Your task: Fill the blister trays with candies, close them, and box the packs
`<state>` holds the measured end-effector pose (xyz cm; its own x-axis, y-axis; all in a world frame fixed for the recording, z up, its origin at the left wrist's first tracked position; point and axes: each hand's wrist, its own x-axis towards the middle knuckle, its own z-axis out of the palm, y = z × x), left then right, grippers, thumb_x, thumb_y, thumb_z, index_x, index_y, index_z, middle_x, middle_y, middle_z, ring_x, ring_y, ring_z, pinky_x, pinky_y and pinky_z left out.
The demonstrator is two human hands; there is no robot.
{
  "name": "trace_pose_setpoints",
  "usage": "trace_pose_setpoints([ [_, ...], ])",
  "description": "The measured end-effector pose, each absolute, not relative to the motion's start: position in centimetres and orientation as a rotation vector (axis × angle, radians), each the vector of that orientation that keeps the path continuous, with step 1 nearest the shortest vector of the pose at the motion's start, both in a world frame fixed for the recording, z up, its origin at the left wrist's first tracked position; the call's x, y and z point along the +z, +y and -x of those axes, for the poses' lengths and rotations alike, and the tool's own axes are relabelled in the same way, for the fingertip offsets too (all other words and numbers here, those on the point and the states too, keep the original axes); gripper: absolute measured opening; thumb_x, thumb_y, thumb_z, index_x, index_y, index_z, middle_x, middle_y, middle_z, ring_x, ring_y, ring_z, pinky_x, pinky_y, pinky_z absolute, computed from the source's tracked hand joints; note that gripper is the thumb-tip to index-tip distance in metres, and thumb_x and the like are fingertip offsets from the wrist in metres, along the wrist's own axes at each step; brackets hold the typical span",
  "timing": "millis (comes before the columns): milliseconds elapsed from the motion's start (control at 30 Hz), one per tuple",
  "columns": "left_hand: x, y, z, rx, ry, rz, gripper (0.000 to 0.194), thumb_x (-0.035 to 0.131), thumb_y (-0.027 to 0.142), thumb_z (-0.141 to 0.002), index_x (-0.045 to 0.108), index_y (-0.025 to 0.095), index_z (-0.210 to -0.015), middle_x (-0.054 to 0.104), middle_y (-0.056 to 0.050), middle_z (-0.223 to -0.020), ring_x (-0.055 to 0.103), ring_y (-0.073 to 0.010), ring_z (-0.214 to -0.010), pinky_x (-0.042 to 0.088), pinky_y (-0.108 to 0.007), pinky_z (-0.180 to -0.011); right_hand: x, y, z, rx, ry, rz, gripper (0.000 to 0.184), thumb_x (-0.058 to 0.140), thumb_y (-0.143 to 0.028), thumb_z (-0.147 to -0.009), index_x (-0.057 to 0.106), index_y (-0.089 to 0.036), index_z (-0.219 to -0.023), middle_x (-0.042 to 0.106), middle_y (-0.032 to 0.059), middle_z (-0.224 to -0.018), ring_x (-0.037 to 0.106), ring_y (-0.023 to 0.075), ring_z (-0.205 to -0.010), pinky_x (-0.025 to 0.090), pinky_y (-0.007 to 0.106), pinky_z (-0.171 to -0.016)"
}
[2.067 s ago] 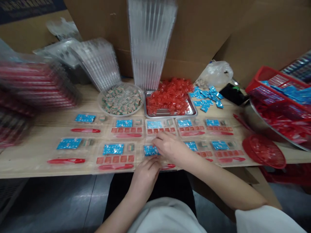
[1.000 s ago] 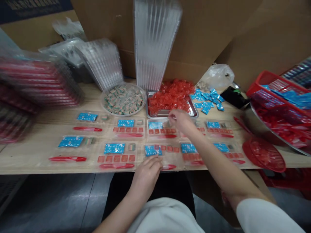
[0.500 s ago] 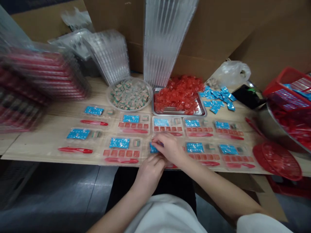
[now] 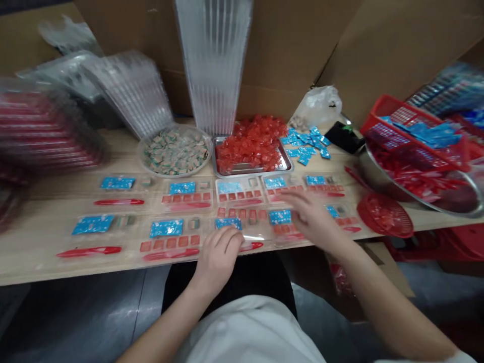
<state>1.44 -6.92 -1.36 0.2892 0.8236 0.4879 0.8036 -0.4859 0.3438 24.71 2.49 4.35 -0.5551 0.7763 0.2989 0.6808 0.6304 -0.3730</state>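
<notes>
Left hand (image 4: 217,260) curled, fingertips resting on a clear plastic tray (image 4: 251,242) right at a blue sachet (image 4: 228,223); no telling whether anything is pinched under the fingers. Right hand (image 4: 313,217) blurred and wide open, fingers spread, nothing visible in its grip, just above a neighbouring tray's orange-red squares (image 4: 282,229) and a second blue sachet (image 4: 280,217).

Around both hands, rows of clear trays on a wooden table (image 4: 56,217), each laid with a blue sachet, orange-red squares and a slim red piece (image 4: 88,251). Behind the rows, a steel tray (image 4: 251,174) heaped with red-wrapped candies (image 4: 249,146), a clear round plate (image 4: 204,157) of green-and-tan wrapped candies (image 4: 176,151), and loose blue sachets (image 4: 306,146). Further right, a steel basin (image 4: 416,199) of red packets, a tilted red plastic basket (image 4: 401,121) and a round red mesh basket (image 4: 385,214). At far left, a blurred stack of red-filled trays (image 4: 45,136). Against cardboard (image 4: 283,50), an upright stack of clear trays (image 4: 212,65).
</notes>
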Motion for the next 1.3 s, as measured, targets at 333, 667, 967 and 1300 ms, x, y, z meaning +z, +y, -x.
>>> trace_pose_setpoints([
  [333, 5.1, -6.3, 2.0, 1.376, 1.506, -2.128, 0.054, 0.071, 0.032, -0.074, 0.046, 0.023, -0.121, 0.05, -0.012, -0.131, 0.044, -0.0269, -0.125, 0.04, -0.045, -0.1, 4.8, -0.5, -22.8, 0.596, -2.185, 0.985, 0.026, 0.049, -0.02, -0.088, 0.057, -0.026, -0.112, 0.063, 0.007, -0.114, 0.06, 0.0206, -0.106, 0.051, 0.034, -0.087],
  [667, 1.8, -14.1, 11.0, 1.513, 1.657, -0.506, 0.042, 0.071, 0.037, -0.071, 0.058, 0.017, -0.106, 0.068, -0.005, -0.088, 0.064, -0.0129, -0.074, 0.051, -0.021, -0.062, 1.8, -2.8, -9.7, 2.136, -1.465, 0.996, 0.039, 0.061, -0.039, -0.078, 0.049, -0.02, -0.109, 0.062, 0.0013, -0.083, 0.065, 0.0141, -0.07, 0.054, 0.03, -0.065],
  [967, 1.7, -11.5, 25.6, 1.353, 2.142, -0.718, 0.054, 0.061, 0.046, -0.071, 0.061, 0.011, -0.112, 0.066, -0.007, -0.086, 0.062, -0.014, -0.066, 0.054, -0.035, -0.073, 0.9, -2.2, 1.0, 1.834, -2.003, 0.925, 0.042, 0.049, -0.025, -0.083, 0.044, -0.018, -0.124, 0.06, 0.0014, -0.084, 0.056, 0.0102, -0.061, 0.045, 0.023, -0.051],
  [1300, -1.1, -10.7, 24.4, 0.846, 2.808, -1.686, 0.047, 0.051, 0.039, -0.083, 0.052, 0.016, -0.124, 0.048, -0.016, -0.131, 0.042, -0.0313, -0.124, 0.034, -0.048, -0.102, 1.9, -3.3, -5.0, 1.441, -2.289, 0.941, 0.032, 0.044, -0.021, -0.087, 0.054, -0.025, -0.117, 0.063, 0.0025, -0.094, 0.06, 0.0138, -0.082, 0.047, 0.026, -0.074],
])
